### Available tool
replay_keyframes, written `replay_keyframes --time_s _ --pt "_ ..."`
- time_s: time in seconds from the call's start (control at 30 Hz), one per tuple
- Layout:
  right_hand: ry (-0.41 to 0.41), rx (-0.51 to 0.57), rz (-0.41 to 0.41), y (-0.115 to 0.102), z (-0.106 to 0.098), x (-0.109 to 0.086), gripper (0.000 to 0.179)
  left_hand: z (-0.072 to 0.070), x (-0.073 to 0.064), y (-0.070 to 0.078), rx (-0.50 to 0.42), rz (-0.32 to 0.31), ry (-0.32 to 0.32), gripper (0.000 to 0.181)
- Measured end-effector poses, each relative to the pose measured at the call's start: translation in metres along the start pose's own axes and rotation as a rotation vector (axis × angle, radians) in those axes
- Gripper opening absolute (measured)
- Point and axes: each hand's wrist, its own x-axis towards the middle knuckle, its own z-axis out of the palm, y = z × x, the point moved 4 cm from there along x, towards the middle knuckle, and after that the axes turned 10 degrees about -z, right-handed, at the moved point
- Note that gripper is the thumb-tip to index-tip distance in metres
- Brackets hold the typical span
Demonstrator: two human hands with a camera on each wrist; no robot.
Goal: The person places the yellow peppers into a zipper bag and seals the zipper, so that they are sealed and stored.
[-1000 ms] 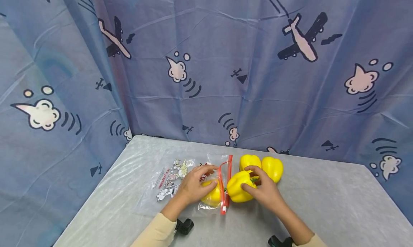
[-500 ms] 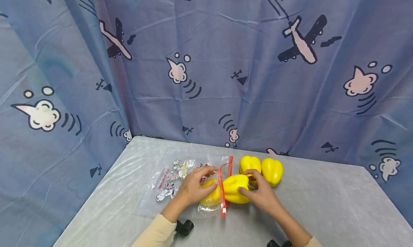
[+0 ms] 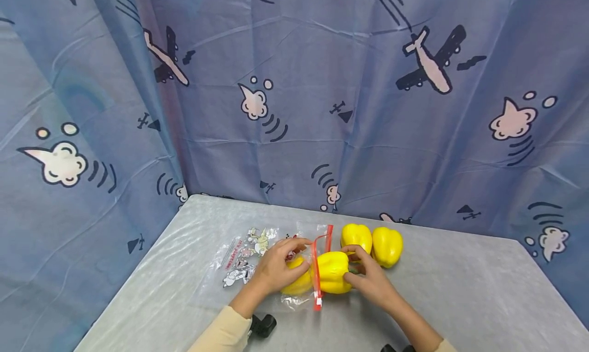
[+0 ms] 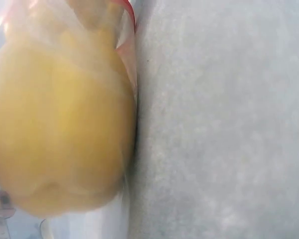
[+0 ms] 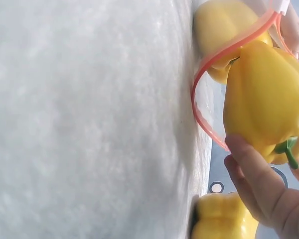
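Observation:
My right hand [image 3: 370, 275] grips a yellow bell pepper [image 3: 334, 273] by its stem end. The pepper's far end is inside the mouth of a clear zip bag [image 3: 216, 285]; its green stem [image 5: 288, 149] points back toward the right palm. Another yellow bell pepper [image 4: 60, 119] lies inside the bag, seen through the plastic. Over it my left hand [image 3: 279, 265] holds the bag, index fingertip near the red zip strip [image 3: 317, 280], thumb across the bagged pepper. In the right wrist view the strip [image 5: 195, 94] bows open around the held pepper.
Two more yellow bell peppers, one [image 3: 356, 237] beside the other [image 3: 387, 246], stand behind the right hand. The bag lies flat to the left with printed cartoon figures. A patterned blue curtain [image 3: 294, 137] hangs behind the pale table [image 3: 460, 290].
My right hand has moved the bell pepper left, from outside the red zip strip into the bag's mouth. The bagged pepper has shifted slightly left. My left hand has stayed nearly in place.

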Motion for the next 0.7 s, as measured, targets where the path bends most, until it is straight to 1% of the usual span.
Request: replay_keyframes --time_s 0.13,0.33,0.57,0.7 --pt "-0.012 0.025 -0.020 0.0011 0.0024 0.0009 0.051 -0.0012 -0.0002 0.0028 0.003 0.002 0.005 0.038" --pt "-0.031 0.055 -0.089 0.0035 0.0054 0.0029 0.048 -0.0020 0.0006 0.0052 -0.012 0.012 0.008 0.037" --pt "-0.091 0.063 -0.116 0.0045 0.0059 0.0026 0.054 -0.0018 0.0011 0.0058 -0.034 0.020 0.007 0.038" --pt "-0.113 0.098 -0.141 0.0053 0.0079 0.0020 0.055 -0.0032 0.0007 0.0074 -0.038 0.024 0.007 0.039"
